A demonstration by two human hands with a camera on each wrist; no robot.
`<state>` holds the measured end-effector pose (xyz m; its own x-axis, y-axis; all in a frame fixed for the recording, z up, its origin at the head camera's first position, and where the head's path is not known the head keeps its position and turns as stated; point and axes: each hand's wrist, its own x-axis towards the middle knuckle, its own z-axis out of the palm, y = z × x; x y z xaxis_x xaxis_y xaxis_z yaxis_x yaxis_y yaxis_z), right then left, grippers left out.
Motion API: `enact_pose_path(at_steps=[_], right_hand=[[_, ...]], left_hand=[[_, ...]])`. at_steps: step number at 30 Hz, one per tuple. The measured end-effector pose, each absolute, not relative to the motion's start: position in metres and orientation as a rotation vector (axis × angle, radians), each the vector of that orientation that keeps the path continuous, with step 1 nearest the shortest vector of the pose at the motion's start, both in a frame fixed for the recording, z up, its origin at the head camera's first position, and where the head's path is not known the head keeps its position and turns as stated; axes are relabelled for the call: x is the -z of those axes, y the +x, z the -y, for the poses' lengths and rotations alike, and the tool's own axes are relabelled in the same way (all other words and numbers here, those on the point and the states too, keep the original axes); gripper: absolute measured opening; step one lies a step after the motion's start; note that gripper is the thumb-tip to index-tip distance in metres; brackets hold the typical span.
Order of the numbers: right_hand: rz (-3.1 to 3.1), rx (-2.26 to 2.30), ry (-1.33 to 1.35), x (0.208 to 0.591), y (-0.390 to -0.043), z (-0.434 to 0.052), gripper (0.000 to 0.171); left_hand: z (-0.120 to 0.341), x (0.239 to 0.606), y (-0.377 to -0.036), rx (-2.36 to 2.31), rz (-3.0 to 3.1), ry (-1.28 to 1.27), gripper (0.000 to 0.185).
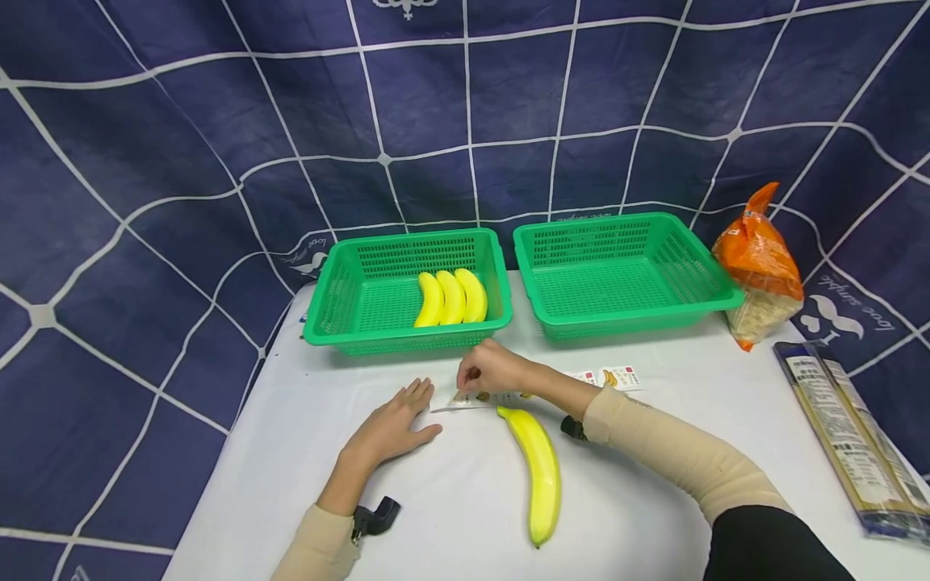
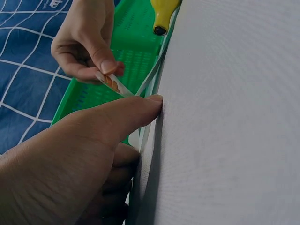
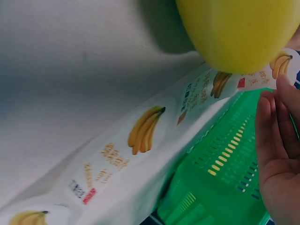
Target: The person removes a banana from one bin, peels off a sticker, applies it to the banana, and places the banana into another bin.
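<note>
Head view shows the right hand pinching one banana sticker between thumb and fingertips at the end of a sticker strip that lies on the white counter, while the left hand rests flat beside it with straight fingers, pressing the strip's end. Just below the strip lies a single banana. Farther back stand two green baskets; the left basket holds three bananas, and an orange bag stands beside the right basket.

Banana-printed sticker strip flat on table
</note>
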<state>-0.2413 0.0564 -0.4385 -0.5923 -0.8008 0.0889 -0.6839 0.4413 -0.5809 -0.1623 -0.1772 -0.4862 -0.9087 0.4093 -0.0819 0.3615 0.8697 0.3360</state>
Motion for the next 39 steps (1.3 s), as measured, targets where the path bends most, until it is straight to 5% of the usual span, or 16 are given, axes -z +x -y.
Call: enact_pose_path(at_steps=[20,39], right_hand=[[-2.495,1.177,-1.108,0.417,-0.226,-0.091,0.005],[-2.238,1.564,-0.452,0.407,-0.205,-0.128,0.018]], left_hand=[[0.177,0.487,-0.164,-0.489,-2.914,0.600,0.079],[0.167,0.481,-0.162,-0.579,-2.946,0.634,0.093]])
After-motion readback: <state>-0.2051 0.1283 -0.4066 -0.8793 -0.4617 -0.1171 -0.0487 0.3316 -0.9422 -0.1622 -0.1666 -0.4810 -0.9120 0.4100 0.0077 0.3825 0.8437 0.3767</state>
